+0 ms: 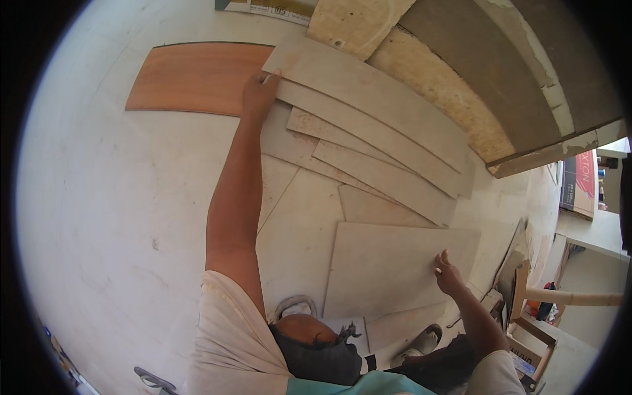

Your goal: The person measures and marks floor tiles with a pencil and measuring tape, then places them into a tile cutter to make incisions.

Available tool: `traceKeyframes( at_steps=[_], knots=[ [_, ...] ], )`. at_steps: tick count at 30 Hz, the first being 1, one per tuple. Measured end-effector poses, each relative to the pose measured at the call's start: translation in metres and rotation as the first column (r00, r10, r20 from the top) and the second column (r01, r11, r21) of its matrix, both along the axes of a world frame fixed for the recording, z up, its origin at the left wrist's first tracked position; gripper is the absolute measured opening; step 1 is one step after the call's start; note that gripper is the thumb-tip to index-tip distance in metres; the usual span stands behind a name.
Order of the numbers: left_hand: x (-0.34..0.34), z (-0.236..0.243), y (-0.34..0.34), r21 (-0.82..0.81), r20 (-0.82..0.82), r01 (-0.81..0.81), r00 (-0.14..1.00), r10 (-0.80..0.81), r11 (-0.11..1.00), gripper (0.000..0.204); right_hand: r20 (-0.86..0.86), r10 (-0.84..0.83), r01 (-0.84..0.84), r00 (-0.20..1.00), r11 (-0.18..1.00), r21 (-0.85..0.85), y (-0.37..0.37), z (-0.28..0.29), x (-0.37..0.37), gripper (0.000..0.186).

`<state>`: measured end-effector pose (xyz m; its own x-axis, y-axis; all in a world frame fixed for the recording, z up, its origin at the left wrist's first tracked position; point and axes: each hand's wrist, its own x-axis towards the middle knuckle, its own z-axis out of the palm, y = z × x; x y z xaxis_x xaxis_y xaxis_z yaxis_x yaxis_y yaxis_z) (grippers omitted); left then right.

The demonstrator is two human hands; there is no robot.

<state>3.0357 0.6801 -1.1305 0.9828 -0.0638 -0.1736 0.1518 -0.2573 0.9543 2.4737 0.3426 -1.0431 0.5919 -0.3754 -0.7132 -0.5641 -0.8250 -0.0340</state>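
My left hand (261,95) is closed on the left end of a long grey tile-like panel (368,95), the uppermost of a fanned pile. Beneath it lie several more pale grey panels (388,181), overlapping like steps, some with reddish specks. An orange-brown panel (197,76) lies flat on the floor just left of that hand, partly under the pile's end. My right hand (449,273) is over the right part of a wide grey panel (388,263), fingers apart and slightly bent, holding nothing. Whether its fingertips touch the panel I cannot tell.
Large brown and cream slabs (500,72) stand at the upper right behind the pile. Printed cartons (579,187) and a wooden frame (526,309) are at the right. My shod foot (421,342) is close to the near panels. A slipper (155,380) lies at lower left.
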Motion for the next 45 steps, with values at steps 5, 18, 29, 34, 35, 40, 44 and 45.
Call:
traceKeyframes(
  at_steps=[5,18,29,34,35,40,44,45],
  knots=[
    [0.013,-0.032,0.004,-0.024,0.147,-0.073,0.986,0.076,0.997,0.028,0.075,-0.008,0.007,0.997,1.0,0.025,0.006,-0.006,0.003,0.052],
    [-0.02,0.018,0.029,0.386,-0.128,0.156,0.985,-0.114,0.909,0.041,0.133,-0.083,0.08,0.988,0.996,0.028,0.005,-0.009,-0.004,0.049],
    [-0.098,0.034,0.039,0.654,-0.092,0.185,0.982,-0.166,0.733,0.048,0.115,-0.137,0.133,0.984,0.99,0.044,0.01,-0.009,0.003,0.049],
    [-0.089,0.005,0.045,0.5,-0.071,0.086,0.996,-0.058,0.862,0.052,0.119,-0.118,0.116,0.986,0.993,0.02,0.007,-0.014,-0.003,0.049],
    [-0.09,0.001,0.047,0.456,-0.066,0.051,0.998,-0.024,0.888,0.052,0.119,-0.116,0.114,0.986,0.993,0.02,0.006,-0.016,-0.005,0.049],
    [-0.115,0.013,0.057,0.413,-0.119,0.149,0.987,-0.108,0.899,0.046,0.113,-0.135,0.133,0.984,0.991,0.024,0.01,-0.008,0.003,0.047],
    [-0.148,0.027,0.066,0.397,-0.198,0.193,0.973,-0.122,0.897,0.045,0.122,-0.142,0.14,0.982,0.99,0.019,0.008,-0.005,0.004,0.046],
    [-0.156,0.03,0.07,0.385,-0.228,0.191,0.968,-0.108,0.903,0.045,0.108,-0.162,0.161,0.981,0.987,0.025,0.01,-0.002,0.007,0.045]
  ],
)
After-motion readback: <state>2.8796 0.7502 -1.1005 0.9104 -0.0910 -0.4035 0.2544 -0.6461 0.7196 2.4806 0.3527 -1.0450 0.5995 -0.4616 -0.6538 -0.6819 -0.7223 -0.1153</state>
